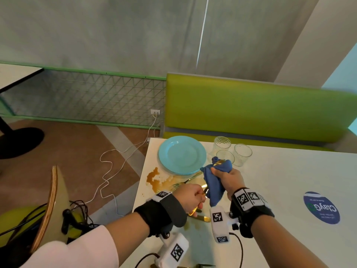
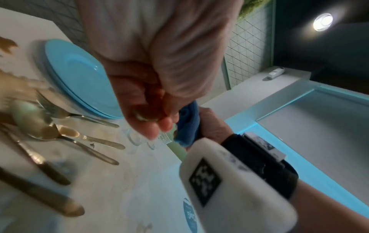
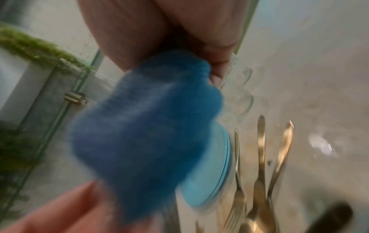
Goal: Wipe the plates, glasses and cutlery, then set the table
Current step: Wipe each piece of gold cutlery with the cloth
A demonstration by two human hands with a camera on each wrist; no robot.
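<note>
Head view looks down on a white worktop [image 1: 280, 171] pushed against a lime-green padded bench back [image 1: 251, 107]. Behind it hangs a grey curtain, with a green-framed wire-mesh partition [image 1: 92, 97] to the left, a wall socket with a white cable [image 1: 116, 157] trailing over the brown and grey floor, and a round blue sticker [image 1: 321, 207] on the worktop's right part.

A stack of turquoise plates [image 1: 182, 154] sits near the worktop's far left corner, with three clear glasses [image 1: 242, 153] just beside it to the right. A brown spill [image 1: 154, 176] stains the surface at the plates' near edge, where gold forks, spoons and knives [image 2: 66, 126] lie loose.

Above this, the right hand [image 1: 229, 178] has its fingers clenched round a blue cloth [image 1: 214, 180] bunched over a gold spoon [image 1: 220, 161], whose bowl pokes out at the top. The left hand [image 1: 190, 196] is curled, pinching the spoon's lower handle end; the left wrist view shows a metal tip between those fingers. The right wrist view is blurred, mostly cloth.

A wooden chair back [image 1: 51, 200] stands at the left.
</note>
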